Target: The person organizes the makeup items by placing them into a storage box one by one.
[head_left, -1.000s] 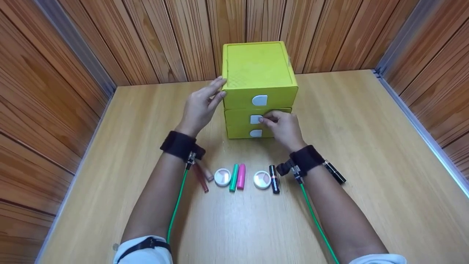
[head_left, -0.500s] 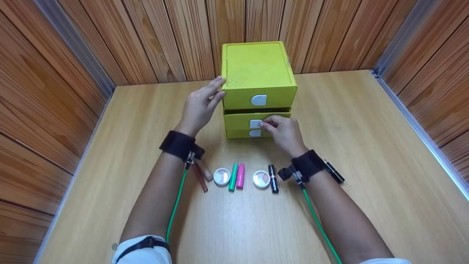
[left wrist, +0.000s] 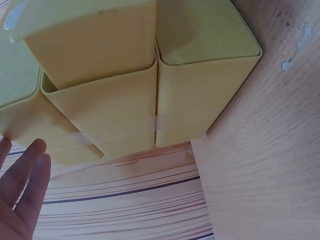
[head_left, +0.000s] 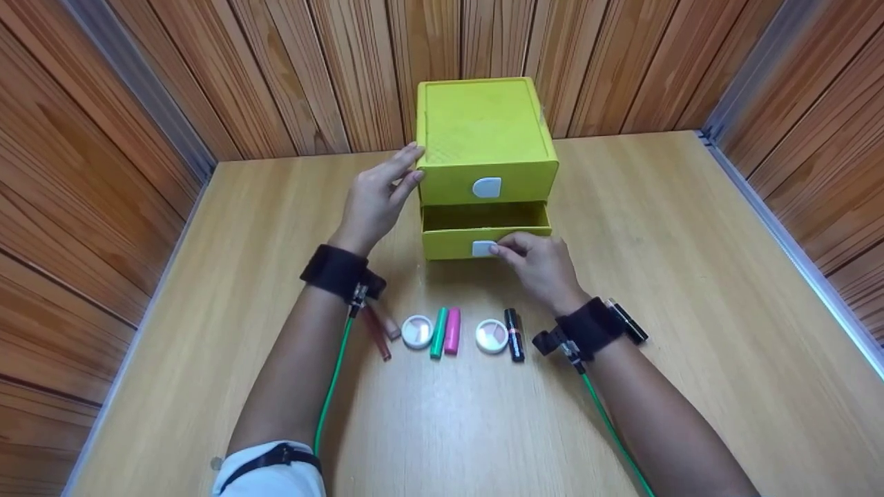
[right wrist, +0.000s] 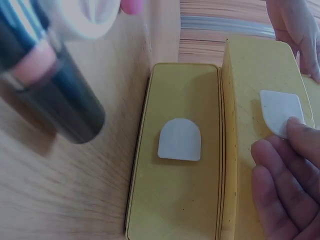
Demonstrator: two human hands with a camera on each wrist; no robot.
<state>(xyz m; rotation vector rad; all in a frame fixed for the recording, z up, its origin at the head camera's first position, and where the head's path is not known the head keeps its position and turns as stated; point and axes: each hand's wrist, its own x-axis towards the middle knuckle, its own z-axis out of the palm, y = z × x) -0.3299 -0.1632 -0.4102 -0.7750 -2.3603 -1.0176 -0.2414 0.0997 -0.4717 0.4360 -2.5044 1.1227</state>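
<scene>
A yellow-green three-tier drawer box (head_left: 487, 124) stands at the back of the table. Its middle drawer (head_left: 449, 244) is pulled partway out, and the part of its inside that shows holds nothing. My right hand (head_left: 542, 266) pinches that drawer's white tab (right wrist: 282, 112) between thumb and fingers. With fingers extended, my left hand (head_left: 376, 200) rests against the upper left side of the box. The left wrist view shows the drawer jutting from the stack, with the left fingers (left wrist: 32, 175) by the top tier. In the right wrist view the bottom drawer (right wrist: 175, 200) is closed.
In front of the box lie two round white compacts (head_left: 417, 333), a green tube (head_left: 439, 333), a pink tube (head_left: 452, 331) and a black lipstick tube (head_left: 514, 335). Brownish tubes (head_left: 378, 335) lie by the left wrist, a black tube (head_left: 628, 323) behind the right. Wood-panelled walls enclose the table.
The middle drawer has slid from closed to partly out toward me, my right hand moving with its tab. My left hand has stayed against the box.
</scene>
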